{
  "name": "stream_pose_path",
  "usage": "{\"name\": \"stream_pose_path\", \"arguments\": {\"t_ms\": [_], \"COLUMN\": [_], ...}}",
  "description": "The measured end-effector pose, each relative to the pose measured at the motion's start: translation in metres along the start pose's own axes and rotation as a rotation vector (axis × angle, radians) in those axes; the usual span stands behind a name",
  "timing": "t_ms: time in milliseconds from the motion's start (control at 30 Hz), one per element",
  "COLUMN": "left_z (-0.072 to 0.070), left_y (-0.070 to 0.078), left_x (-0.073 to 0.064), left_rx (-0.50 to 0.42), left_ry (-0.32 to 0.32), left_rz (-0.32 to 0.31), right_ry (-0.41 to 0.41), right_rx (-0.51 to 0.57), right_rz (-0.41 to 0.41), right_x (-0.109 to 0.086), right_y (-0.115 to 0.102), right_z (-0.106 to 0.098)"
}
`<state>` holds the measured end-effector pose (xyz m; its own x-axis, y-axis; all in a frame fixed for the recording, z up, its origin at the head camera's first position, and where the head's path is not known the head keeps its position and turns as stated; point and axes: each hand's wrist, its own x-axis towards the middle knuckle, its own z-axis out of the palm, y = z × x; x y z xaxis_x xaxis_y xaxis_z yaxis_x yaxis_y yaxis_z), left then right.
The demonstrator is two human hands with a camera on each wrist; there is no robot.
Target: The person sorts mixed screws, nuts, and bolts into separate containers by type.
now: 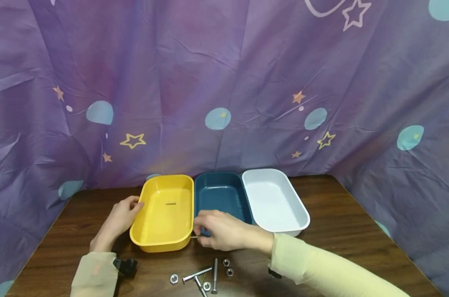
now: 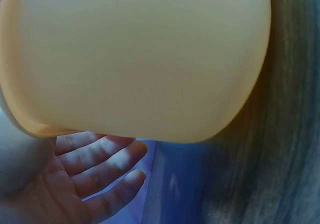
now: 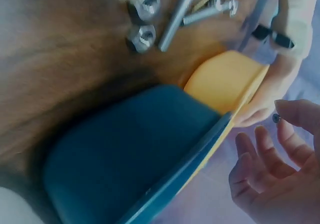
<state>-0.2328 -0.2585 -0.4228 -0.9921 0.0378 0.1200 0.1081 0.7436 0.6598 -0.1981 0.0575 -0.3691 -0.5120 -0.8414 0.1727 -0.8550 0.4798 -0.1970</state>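
Observation:
My right hand pinches a small thin screw between thumb and index finger, over the front left of the dark blue tray. In the right wrist view only the end of that screw shows; the other fingers are bent and apart from it. At the left side of the yellow tray, my left hand holds the rim, the thumb over the edge. Its fingers lie along the outside in the left wrist view, partly hidden by the tray. A small dark screw lies inside the yellow tray.
A white tray stands right of the blue one, all three side by side. In front lie a thick bolt, another bolt, a third bolt and several hex nuts. A purple curtain hangs behind the wooden table.

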Motion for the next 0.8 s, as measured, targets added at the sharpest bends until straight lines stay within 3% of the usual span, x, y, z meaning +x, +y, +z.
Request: {"name": "stream_pose_path", "arguments": {"t_ms": [167,400,800], "left_z": [0.002,0.005,0.003], "left_y": [-0.002,-0.003,-0.002], "left_x": [-0.001,0.0,-0.001], "left_rx": [0.001,-0.006,0.001], "left_ry": [0.021,0.029,0.014], "left_rz": [0.014,0.018,-0.01], "right_ry": [0.048,0.083,0.065], "right_rx": [-0.063,-0.026,-0.042], "right_rz": [0.04,0.101,0.249], "right_x": [0.027,0.059,0.108], "right_y": [0.008,0.02,0.033], "right_z": [0.01,0.017,0.026]}}
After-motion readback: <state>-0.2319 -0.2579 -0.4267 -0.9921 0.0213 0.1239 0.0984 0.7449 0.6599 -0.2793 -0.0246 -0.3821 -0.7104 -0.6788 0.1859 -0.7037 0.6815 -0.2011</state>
